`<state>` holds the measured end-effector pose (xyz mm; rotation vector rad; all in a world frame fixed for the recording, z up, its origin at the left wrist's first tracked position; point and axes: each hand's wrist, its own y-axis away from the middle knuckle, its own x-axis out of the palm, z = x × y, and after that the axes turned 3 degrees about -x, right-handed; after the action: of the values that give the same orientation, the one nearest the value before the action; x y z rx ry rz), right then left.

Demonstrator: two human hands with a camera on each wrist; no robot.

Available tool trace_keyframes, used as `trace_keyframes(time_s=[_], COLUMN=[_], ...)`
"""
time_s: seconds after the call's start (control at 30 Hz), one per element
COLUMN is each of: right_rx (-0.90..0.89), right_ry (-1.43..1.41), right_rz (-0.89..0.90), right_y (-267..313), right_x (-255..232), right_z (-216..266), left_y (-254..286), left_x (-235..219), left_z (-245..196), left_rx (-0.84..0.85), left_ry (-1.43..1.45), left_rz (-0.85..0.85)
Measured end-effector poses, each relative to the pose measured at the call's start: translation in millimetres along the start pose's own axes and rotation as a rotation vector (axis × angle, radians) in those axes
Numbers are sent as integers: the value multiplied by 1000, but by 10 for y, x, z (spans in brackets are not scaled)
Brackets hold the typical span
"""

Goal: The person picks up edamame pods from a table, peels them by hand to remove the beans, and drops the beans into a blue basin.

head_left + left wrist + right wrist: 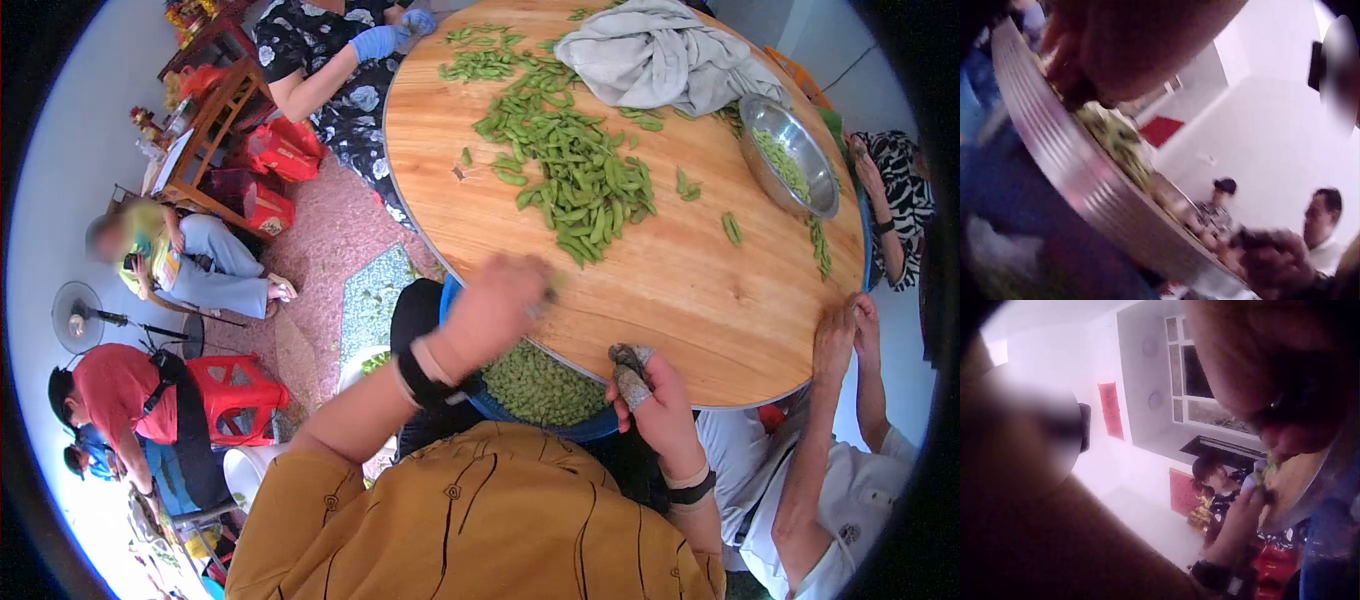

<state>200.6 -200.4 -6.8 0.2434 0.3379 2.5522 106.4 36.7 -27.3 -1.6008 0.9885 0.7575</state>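
Observation:
Blurred, my left hand reaches over the near edge of the round wooden table, short of the pile of green soybean pods. A faint green smear shows by its fingertips. My right hand is at the table rim, farther right, with its fingers bent and grey wrapping on the thumb and a fingertip. I cannot tell whether something small is between them. Shelled green beans fill a blue tub below the rim, between my hands. In the left wrist view, the hand hides part of the pods.
A grey cloth and a metal bowl of beans are on the table's far side. A gloved person sits across at the left. Another person's hands rest near the right edge. Red stools stand on the floor behind.

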Motion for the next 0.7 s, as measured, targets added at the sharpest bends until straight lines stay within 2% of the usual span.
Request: trace_keyframes(time_s=[0.03,0.07,0.1,0.13,0.17,0.2,0.23,0.3,0.37,0.43,0.5,0.57,0.67,0.7], right_rx=[39,48,37,21,21,-1,-23,-9,5,-57,-50,-50,-28,-16], right_ry=[-3,-2,-30,-64,-73,-93,-111,-88,-65,-4,-14,-21,-41,-21], right_rz=[-27,-23,-19,-18,-22,32,88,153,223,258,238,217,193,199], right_y=[23,44,52,47,24,-7,-40,-100,-165,-196,-170,-118,-68,-56], right_x=[-10,-8,-2,9,20,23,30,111,207,240,239,212,169,160], right_z=[-18,-28,-33,-41,-59,-82,-91,18,97,139,172,186,196,196], left_y=[74,104,308,486,481,578,546,611,457,391,340,300,296,296], left_x=[-18,-179,-293,-532,-817,-926,-1016,-921,-792,-670,-566,-500,-365,-344], left_z=[300,584,1017,1212,1163,1210,1027,797,109,-240,-424,-504,-528,-531], left_rx=[-187,-511,-625,-785,-892,-802,-763,-840,-918,-916,-901,-919,-700,-694], left_ry=[-268,-347,-474,-758,-753,-834,-658,240,943,1231,1331,1367,1265,1266], left_rz=[150,116,-124,20,-67,-152,-191,-40,191,479,620,670,657,666])
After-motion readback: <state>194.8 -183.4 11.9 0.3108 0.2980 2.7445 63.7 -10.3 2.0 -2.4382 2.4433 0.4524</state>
